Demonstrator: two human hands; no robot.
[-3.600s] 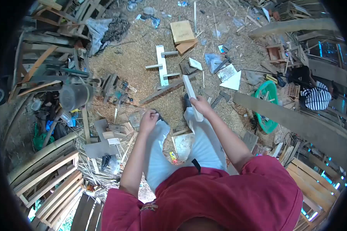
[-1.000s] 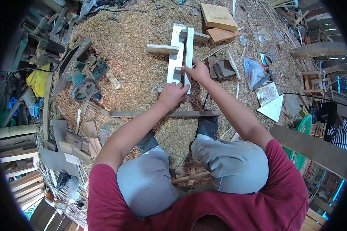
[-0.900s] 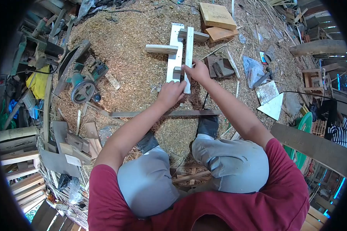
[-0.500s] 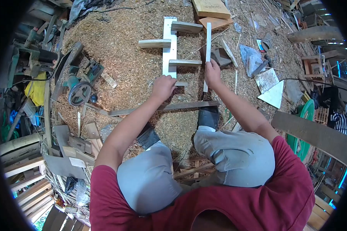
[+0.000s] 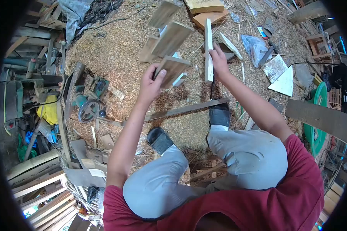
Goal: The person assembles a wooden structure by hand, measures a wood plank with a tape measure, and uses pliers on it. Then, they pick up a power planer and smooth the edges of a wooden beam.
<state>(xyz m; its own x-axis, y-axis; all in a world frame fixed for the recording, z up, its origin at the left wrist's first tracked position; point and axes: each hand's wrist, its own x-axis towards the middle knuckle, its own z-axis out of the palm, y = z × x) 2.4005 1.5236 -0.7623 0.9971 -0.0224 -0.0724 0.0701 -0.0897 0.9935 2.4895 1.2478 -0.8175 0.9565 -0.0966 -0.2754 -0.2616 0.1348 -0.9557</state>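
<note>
My left hand point(image 5: 153, 85) is closed on the nearest of several short wooden boards point(image 5: 172, 70), thumb on its face and fingers behind. These boards stand out from a white-faced wooden strip point(image 5: 179, 80), most of which is hidden behind them. The whole piece is tilted, so the boards' broad faces show. To the right, my right hand point(image 5: 219, 63) grips a long, pale wooden slat point(image 5: 208, 50) by its right side, below the middle. A gap separates the slat from the piece with the boards.
Sawdust covers the ground. A dark plank point(image 5: 181, 111) lies across it before my shoes. A machine part with a handwheel point(image 5: 89, 111) is at left; plastic bags point(image 5: 253, 48), white panels point(image 5: 283, 81) and a green round rim point(image 5: 319, 131) are at right. Thick boards point(image 5: 204, 5) lie at the far end.
My left hand has shifted its grip to the nearest board, and the piece has tipped from lying flat. My right hand has turned the slat, showing more of its side. The view has shifted slightly.
</note>
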